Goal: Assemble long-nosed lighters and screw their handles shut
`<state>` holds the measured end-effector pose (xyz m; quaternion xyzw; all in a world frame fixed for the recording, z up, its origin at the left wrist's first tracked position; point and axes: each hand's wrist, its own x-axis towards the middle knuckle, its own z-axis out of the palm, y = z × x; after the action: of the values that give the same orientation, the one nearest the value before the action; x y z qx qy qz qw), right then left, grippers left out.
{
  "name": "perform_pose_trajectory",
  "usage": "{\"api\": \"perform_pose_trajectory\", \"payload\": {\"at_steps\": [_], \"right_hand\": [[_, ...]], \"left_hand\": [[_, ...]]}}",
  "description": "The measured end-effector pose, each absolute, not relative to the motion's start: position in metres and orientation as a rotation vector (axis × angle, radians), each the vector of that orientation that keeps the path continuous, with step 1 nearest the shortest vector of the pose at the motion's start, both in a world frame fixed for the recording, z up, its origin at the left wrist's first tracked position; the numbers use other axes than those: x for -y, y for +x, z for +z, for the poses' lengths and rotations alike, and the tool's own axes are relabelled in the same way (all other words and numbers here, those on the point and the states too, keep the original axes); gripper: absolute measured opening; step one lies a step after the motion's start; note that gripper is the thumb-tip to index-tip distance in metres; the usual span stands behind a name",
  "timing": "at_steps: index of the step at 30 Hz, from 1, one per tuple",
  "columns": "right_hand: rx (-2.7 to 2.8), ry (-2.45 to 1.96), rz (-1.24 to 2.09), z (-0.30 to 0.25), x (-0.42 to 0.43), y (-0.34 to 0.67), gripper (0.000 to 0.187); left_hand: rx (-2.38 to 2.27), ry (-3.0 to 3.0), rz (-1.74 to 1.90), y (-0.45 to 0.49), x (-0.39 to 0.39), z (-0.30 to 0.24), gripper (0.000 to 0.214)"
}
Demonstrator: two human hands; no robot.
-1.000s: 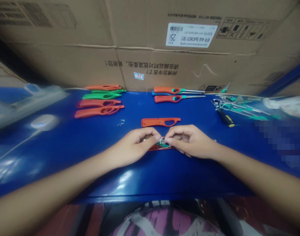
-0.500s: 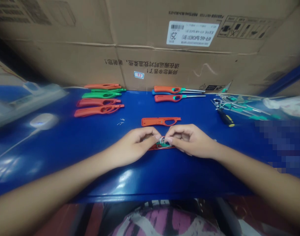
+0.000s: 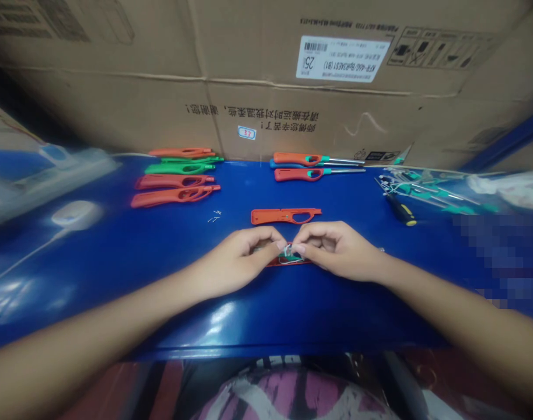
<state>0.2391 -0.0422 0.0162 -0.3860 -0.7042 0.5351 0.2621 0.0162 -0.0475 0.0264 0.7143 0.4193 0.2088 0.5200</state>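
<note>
My left hand (image 3: 242,254) and my right hand (image 3: 336,248) meet at the middle of the blue table (image 3: 118,256). Both pinch a small white wire (image 3: 287,251) just above a red lighter shell (image 3: 288,261) with a green part inside it. The shell lies flat under my fingertips and is mostly hidden by them. Just beyond my hands lies an empty orange lighter half shell (image 3: 286,216).
Orange and green lighter shells (image 3: 175,181) lie at the back left. Assembled long-nozzle lighters (image 3: 314,166) lie at the back centre, a screwdriver (image 3: 401,211) and metal parts (image 3: 424,189) at the right. A white round device (image 3: 73,213) sits at the left. Cardboard boxes (image 3: 266,76) wall the back.
</note>
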Motion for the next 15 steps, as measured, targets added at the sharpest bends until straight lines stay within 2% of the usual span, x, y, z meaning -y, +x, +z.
{"api": "perform_pose_trajectory", "payload": {"at_steps": [15], "right_hand": [[1.952, -1.067, 1.396, 0.0146, 0.0422, 0.2405, 0.022]], "left_hand": [[-1.008, 1.745, 0.482, 0.0181, 0.0492, 0.0243, 0.031]]}}
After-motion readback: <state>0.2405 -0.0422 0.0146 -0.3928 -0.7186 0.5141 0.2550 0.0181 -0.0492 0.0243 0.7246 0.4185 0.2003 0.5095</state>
